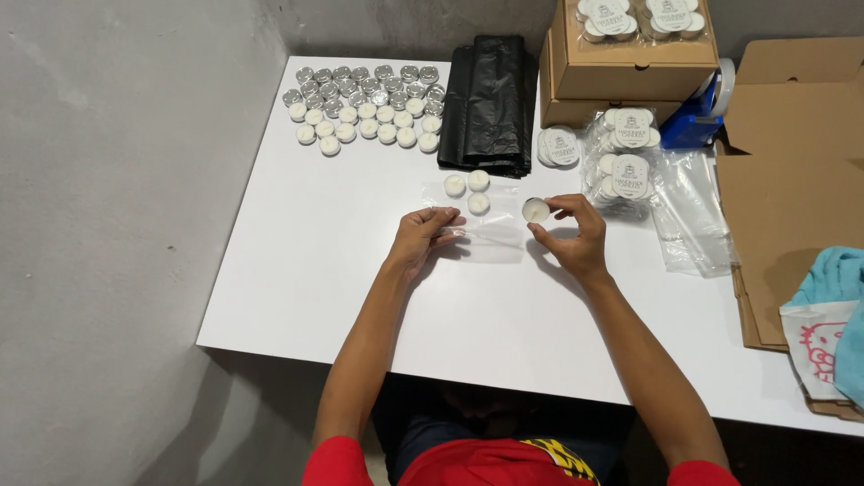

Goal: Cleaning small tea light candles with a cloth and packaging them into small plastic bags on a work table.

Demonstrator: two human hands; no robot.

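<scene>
I'm holding a tealight candle (535, 211) in my right hand (571, 238), fingertips pinched together on its rim, wax face tilting up toward me, its short round body having no real long axis. It's sitting at the tips of my fingers, just above the clear plastic bag (477, 232) lying flat on the white bench (315, 243), long side running left-right. My left hand (421, 238) is pressing the bag's left end, fingers curled closed. Three more tealights (468, 189) are lying just beyond the bag.
</scene>
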